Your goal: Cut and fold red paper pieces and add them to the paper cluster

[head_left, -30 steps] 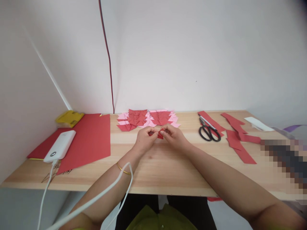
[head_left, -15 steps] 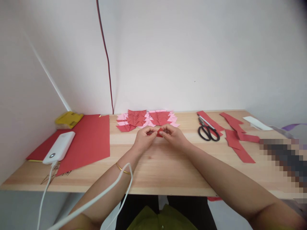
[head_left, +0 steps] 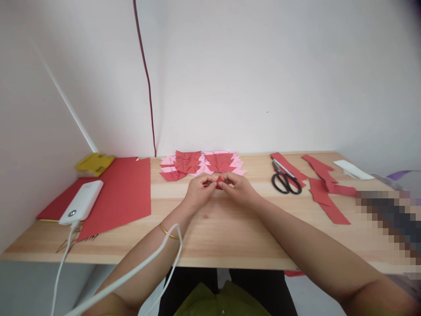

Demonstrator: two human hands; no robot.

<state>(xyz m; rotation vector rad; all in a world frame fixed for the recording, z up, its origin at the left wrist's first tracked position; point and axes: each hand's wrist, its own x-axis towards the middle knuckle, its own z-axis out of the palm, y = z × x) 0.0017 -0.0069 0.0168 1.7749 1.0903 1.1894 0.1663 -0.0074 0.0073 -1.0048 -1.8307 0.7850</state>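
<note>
Between my fingertips is a small folded piece of red paper, its pointed top showing in the gap between the hands. My left hand pinches its left side, with a gold bangle on that wrist. My right hand pinches the right side. Fingers cover most of the paper, so its full shape is hidden. Just beyond the hands, folded red paper pieces and folded pink paper pieces lie in overlapping rows against the wall.
Black-handled scissors and a white pen lie right, beside red paper strips and a white strip. Left are red sheets, a white power bank with its cable, and a yellow packet.
The fingers have shifted slightly on the red paper, and a little more of its pointed top shows between them. Everything else lies as before.
</note>
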